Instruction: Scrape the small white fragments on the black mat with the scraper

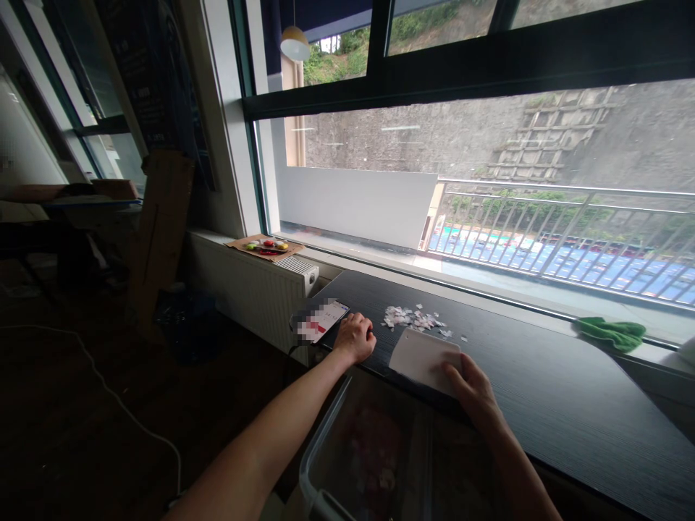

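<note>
While right grip [476, 389] clasps card [420, 359], near side of scraps [411, 318] | left grip [355, 338] curls, contents unclear | phone [329, 319]: left

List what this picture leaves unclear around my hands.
All in the head view:
Left hand: its palm, hidden by the back of the hand.
Right hand: any fingers beneath the white sheet, hidden by it.
Phone: partly masked by pixelation.
Plastic box: cut off by the bottom edge; contents too dim.
</note>
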Tool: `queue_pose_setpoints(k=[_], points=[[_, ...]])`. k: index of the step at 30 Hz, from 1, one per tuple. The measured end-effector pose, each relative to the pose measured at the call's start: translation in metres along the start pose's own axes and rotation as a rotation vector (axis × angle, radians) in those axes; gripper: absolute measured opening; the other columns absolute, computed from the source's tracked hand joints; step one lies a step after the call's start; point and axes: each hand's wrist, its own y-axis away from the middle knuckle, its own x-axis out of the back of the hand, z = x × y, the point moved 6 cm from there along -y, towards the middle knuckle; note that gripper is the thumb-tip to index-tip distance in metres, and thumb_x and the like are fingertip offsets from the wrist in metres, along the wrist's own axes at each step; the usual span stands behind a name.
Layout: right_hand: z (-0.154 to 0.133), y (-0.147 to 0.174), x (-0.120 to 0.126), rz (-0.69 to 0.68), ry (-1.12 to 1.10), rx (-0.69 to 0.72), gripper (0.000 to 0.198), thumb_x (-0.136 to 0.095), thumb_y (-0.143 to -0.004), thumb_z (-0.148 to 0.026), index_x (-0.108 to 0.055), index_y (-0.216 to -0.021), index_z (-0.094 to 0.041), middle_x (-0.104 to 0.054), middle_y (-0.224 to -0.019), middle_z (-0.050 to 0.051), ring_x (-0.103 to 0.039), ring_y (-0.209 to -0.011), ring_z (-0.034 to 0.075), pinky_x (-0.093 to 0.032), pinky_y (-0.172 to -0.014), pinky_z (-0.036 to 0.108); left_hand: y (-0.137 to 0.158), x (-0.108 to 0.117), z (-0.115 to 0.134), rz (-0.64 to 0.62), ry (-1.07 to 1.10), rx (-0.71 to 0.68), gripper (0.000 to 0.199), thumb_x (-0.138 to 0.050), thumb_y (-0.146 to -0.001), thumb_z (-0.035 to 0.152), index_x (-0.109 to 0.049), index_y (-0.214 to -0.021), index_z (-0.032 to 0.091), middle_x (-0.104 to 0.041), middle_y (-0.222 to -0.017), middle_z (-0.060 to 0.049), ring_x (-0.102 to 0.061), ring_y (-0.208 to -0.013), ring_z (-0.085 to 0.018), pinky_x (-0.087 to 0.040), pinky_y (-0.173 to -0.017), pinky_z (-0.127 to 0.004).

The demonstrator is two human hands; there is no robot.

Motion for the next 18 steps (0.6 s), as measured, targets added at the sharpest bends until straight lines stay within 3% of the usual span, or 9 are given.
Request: queue_pose_setpoints(k=[5,11,18], points=[[-0.0007,0.0015,-0.0033,-0.065,-0.057,0.009,0.040,-0.062,-0.068,-0.053,-0.066,-0.089,-0.019,-0.068,-0.071,0.003,-0.061,-0.064,0.021,-0.047,-0.059,0.032,0.0002,0.0007,0.0004,-0.002,-0.005,-0.002,0.013,-0.055,-0.080,0.022,-0.063,-0.090,0.020,-0.061,-0.098,-0.007,-0.054,-0.098,-0.023,-0.044,-0.088,-0.036],[-0.0009,-0.0001,0.0036,0.035,0.000,0.002,0.035,-0.060,-0.069,-0.049,-0.065,-0.089,-0.020,-0.069,-0.075,0.003,-0.062,-0.069,0.022,-0.048,-0.062,0.033,0.0004,0.0019,0.0010,-0.006,0.001,-0.003,0.013,-0.055,-0.080,0.023,-0.063,-0.089,0.020,-0.061,-0.097,-0.007,-0.054,-0.097,-0.022,-0.044,-0.087,-0.036],[-0.0021,0.0023,-0.0030,-0.067,-0.041,0.010,0.039,-0.062,-0.068,-0.052,-0.065,-0.088,-0.019,-0.068,-0.071,0.003,-0.060,-0.063,0.020,-0.046,-0.057,0.031,0.0008,0.0025,0.0012,-0.007,0.010,-0.004,0.013,-0.055,-0.080,0.022,-0.063,-0.089,0.020,-0.060,-0.097,-0.007,-0.053,-0.097,-0.023,-0.044,-0.087,-0.037]])
